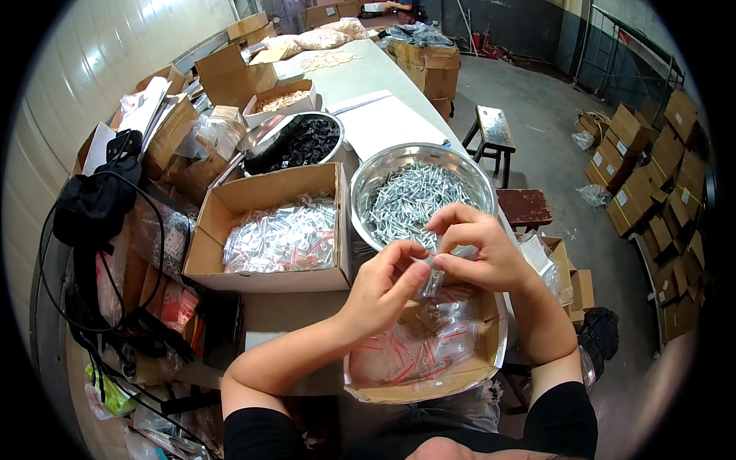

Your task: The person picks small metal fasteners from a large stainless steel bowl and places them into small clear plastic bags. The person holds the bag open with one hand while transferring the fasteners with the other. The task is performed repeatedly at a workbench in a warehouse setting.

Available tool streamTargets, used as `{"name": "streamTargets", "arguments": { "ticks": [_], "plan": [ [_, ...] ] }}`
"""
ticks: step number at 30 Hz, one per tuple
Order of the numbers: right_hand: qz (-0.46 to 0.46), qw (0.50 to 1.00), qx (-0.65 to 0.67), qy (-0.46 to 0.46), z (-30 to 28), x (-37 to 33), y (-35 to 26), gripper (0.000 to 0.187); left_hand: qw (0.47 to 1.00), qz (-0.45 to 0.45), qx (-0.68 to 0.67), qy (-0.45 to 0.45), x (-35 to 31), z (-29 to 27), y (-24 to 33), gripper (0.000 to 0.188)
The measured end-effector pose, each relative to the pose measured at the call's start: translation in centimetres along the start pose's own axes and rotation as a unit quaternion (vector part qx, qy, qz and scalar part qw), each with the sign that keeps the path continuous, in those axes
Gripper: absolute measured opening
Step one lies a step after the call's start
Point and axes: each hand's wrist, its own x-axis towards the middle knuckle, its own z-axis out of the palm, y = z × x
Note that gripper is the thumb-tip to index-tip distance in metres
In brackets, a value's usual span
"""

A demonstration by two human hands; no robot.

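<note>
My left hand (389, 282) and my right hand (475, 249) meet over the near rim of a steel bowl. Between them hangs a small clear zip bag (431, 285), its top edge pinched by the fingers of both. What lies inside the bag is hard to make out. Silvery screws (418, 192) fill much of the steel bowl (481, 172) just beyond my hands. Below my wrists is a shallow cardboard tray (491, 360) of flat clear bags with red strips (414, 353). To the left, a cardboard box (268, 280) contains many filled clear bags (282, 234).
Behind the box stands a metal bowl of black parts (303, 142), beside a small box of tan pieces (281, 100). White paper (391, 123) lies on the table. A black bag with cables (96, 203) hangs at left. Stools (494, 129) and stacked cartons (636, 176) are at right.
</note>
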Motion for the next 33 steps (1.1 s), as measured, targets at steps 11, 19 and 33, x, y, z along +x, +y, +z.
{"name": "streamTargets", "arguments": {
  "ticks": [11, 19, 33],
  "plan": [
    [0.161, 0.974, 0.151, -0.052, 1.0, -0.3, 0.4, 0.019, 0.996, -0.007, -0.068, 0.051, -0.2, 0.0, -0.1, 0.017],
    [0.074, 0.976, 0.138, -0.153, 1.1, -0.1, 1.0, 0.019, 0.997, -0.017, -0.066, 0.032, -0.5, 0.2, 0.1, 0.010],
    [0.048, 0.969, -0.238, -0.045, -0.7, -0.2, 4.8, 0.046, 0.906, 0.252, -0.011, 0.339, 0.6, -4.6, 5.2, 0.015]
  ]
}}
